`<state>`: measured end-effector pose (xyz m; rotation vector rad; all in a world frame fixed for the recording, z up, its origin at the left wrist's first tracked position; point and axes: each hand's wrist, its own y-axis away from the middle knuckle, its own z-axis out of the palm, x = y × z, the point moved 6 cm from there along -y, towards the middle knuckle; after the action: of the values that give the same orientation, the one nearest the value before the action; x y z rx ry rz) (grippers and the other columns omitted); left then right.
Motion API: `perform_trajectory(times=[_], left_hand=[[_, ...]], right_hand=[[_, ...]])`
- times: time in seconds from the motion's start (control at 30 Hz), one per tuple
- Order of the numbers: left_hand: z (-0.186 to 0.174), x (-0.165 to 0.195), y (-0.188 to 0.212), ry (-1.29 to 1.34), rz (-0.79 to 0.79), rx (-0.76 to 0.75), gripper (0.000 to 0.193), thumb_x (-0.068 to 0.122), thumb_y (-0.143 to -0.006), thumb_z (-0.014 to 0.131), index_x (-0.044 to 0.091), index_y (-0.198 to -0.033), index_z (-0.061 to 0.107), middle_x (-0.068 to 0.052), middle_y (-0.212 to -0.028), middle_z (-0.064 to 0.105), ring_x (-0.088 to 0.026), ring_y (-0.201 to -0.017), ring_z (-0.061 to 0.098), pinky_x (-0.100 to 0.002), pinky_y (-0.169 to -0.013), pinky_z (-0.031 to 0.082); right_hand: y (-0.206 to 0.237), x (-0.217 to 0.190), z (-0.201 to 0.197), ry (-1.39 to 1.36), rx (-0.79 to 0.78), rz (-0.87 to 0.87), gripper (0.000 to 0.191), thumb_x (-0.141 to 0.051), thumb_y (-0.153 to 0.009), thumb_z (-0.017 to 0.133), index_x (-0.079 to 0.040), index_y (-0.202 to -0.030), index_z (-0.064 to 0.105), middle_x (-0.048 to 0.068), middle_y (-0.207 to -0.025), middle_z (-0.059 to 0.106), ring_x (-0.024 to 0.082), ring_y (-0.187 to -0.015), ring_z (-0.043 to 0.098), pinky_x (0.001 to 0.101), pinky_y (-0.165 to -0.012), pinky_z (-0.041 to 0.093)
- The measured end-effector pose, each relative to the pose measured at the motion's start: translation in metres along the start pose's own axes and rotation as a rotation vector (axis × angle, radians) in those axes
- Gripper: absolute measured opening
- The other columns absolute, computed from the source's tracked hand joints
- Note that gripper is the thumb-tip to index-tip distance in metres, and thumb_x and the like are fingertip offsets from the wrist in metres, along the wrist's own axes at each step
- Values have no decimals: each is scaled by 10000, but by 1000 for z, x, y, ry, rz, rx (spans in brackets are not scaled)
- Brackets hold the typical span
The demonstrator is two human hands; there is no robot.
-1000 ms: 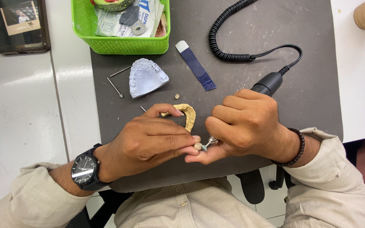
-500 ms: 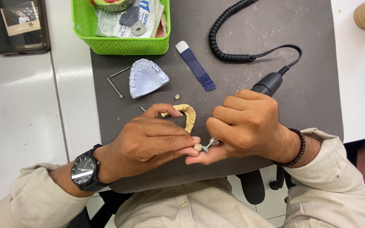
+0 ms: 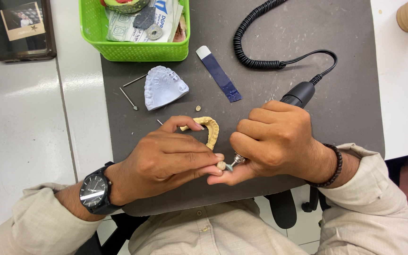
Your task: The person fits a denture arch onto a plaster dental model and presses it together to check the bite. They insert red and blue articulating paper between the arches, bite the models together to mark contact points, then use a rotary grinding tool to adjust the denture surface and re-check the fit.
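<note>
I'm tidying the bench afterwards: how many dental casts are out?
2: a pale blue-white plaster cast lying on the grey mat, and a yellow arch-shaped cast behind the left hand. The green basket may hide more.

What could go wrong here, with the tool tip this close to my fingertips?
The small tooth-like piece is pinched by the left hand right at the handpiece tip, so a slip could nick the fingertips. That tiny piece might also pop free. The coiled cord could tug the right hand.

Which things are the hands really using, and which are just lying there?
In use:
- left hand, pinching a small tooth-like piece
- right hand, gripping the corded handpiece, its tip on the piece
- yellow dental cast, under the left fingers

Lying about:
- white dental cast
- blue strip
- green basket
- metal pins
- phone
</note>
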<state>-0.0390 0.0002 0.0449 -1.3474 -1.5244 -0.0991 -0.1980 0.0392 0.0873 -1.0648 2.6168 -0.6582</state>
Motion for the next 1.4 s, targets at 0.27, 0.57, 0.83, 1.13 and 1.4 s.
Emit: perform_trajectory(times=[0.27, 0.57, 0.83, 1.13, 1.4], left_hand=[[2, -1, 0, 25, -9, -5, 220, 171, -935, 802, 99, -1135, 746, -11, -1006, 772, -132, -918, 741, -407, -1038, 510], [2, -1, 1, 32, -15, -13, 212, 167, -938, 801, 99, -1131, 748, -7, -991, 769, -127, -884, 735, -410, -1043, 509], [2, 0, 1, 19, -7, -9, 210, 165, -937, 802, 99, -1129, 749, -7, -990, 768, -128, -890, 736, -407, -1042, 504], [1, 0, 0, 21, -17, -12, 218, 177, -928, 807, 101, -1125, 751, 3, -981, 769, -117, -893, 739, -403, -1044, 493], [0, 1, -1, 29, -16, -22, 232, 173, -926, 806, 99, -1139, 748, 3, -978, 766, -121, -897, 736, -410, -1053, 488]], right_hand=[[0, 1, 2, -11, -10, -4, 804, -801, -799, 771, -159, -541, 362, -37, -524, 344, 120, -462, 406, 276, -460, 307], [0, 0, 3, -24, -12, -11, 793, -776, -811, 783, -153, -555, 365, -30, -542, 351, 130, -481, 425, 285, -474, 319], [0, 0, 3, -58, -14, -5, 773, -726, -795, 823, -150, -555, 367, -28, -537, 356, 135, -470, 415, 288, -461, 311], [-1, 2, 5, -106, -18, 17, 773, -720, -777, 828, -152, -540, 361, -26, -516, 356, 130, -442, 396, 296, -432, 286], [0, 1, 6, -110, -42, 23, 769, -714, -772, 830, -145, -549, 364, -23, -524, 359, 136, -449, 398, 301, -438, 294]])
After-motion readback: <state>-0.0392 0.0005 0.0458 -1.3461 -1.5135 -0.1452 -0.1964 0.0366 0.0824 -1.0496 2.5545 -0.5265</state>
